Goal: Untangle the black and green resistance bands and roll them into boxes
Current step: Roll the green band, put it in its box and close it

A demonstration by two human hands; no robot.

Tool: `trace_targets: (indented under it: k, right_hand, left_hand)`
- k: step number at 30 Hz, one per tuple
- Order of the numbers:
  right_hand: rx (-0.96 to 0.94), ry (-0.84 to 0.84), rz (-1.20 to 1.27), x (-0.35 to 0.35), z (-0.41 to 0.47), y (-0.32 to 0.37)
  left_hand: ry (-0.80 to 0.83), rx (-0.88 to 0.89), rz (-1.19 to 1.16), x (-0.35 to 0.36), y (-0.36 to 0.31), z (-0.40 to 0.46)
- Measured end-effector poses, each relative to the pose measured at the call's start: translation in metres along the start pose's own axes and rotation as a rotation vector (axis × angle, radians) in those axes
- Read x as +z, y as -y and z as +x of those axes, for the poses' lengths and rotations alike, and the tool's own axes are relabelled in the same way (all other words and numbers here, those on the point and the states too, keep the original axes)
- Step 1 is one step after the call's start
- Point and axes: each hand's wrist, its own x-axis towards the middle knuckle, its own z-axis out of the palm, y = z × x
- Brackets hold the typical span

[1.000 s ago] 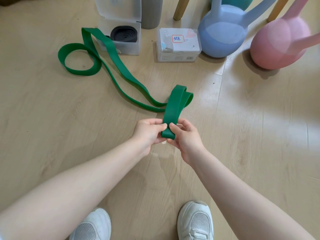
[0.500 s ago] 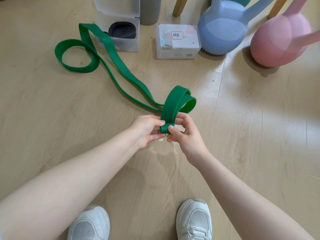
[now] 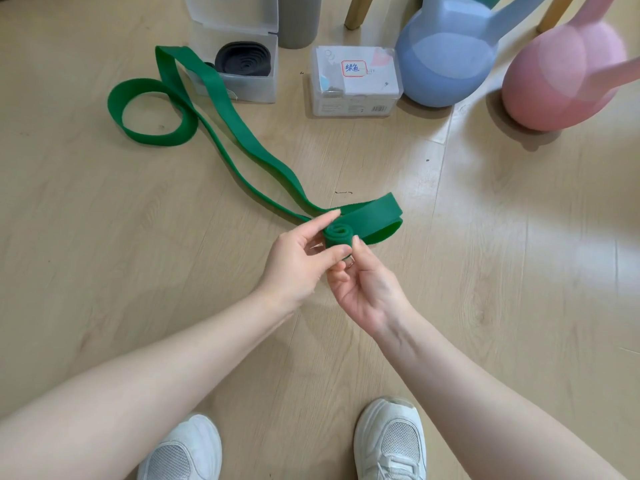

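The green band trails across the wooden floor from a loop at the far left to my hands. Its near end is wound into a small tight roll held above the floor. My left hand pinches the roll between thumb and fingers. My right hand pinches it from below and the right. The black band lies coiled in an open clear box at the back. A closed clear box with a label stands to its right.
A blue kettlebell and a pink kettlebell stand at the back right. A grey cylinder and wooden legs rise behind the boxes. My two white shoes are at the bottom edge.
The flat folded end of the green band has been turned over into a small roll between my fingers. The folded loop beyond it now lies flatter and off to the right.
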Motion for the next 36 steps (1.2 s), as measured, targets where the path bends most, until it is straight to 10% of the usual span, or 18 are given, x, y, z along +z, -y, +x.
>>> trace_targets:
  k: [5,9,15,21,27,36]
  right_hand:
    - [0.059,-0.072,-0.094,0.004,0.004,-0.009]
    - [0.156,-0.148,-1.106,0.012,-0.011,0.014]
    - [-0.841,-0.003,-2.0,0.004,0.0,0.025]
    - [-1.01,0.235,-2.249,0.001,0.025,-0.005]
    - [-1.153,0.116,-2.189,-0.008,0.026,-0.014]
    - [-0.706,0.106,-1.753,-0.004,0.02,0.008]
  left_hand:
    - [-0.058,0.074,0.194,-0.011,-0.001,0.005]
    - [-0.116,0.113,0.465,-0.031,0.0,0.006]
    - [-0.063,0.236,0.628,-0.054,-0.003,0.006]
    - [-0.117,0.019,0.283,-0.051,0.002,0.003]
    - [-0.128,-0.179,0.029,-0.042,0.007,-0.003]
    - [0.144,-0.119,0.129,-0.052,0.001,0.0]
